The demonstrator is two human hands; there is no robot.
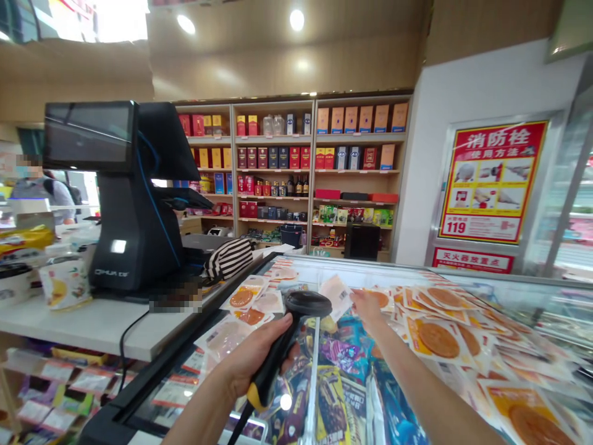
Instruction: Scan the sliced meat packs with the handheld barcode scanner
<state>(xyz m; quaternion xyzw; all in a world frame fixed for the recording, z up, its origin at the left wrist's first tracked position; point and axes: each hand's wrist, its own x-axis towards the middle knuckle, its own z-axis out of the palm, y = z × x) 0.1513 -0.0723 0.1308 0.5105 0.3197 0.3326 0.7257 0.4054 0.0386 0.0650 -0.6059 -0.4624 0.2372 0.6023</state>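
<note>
My left hand [252, 358] wraps its fingers tight around the barcode scanner [290, 334] over the freezer's glass lid [352, 272]. My right hand [365, 307] pinches a flat packet [336, 295] just beyond it. Sealed meat packs [438, 339] cover the lid. The wall poster [491, 182] reads "119".

A matt black plastic barcode scanner [296, 321] with a yellow-tipped grip sits in the left hand [252, 358], while the right hand [368, 307] pinches a thin, glossy plastic packet [336, 295]. Below them the freezer's [486, 275] smooth glass lid reflects light over shiny film-wrapped packs. The checkout terminal [130, 198] is glossy black plastic, beside a soft striped cloth pouch [229, 258] and pale wooden shelves [315, 167].
</note>
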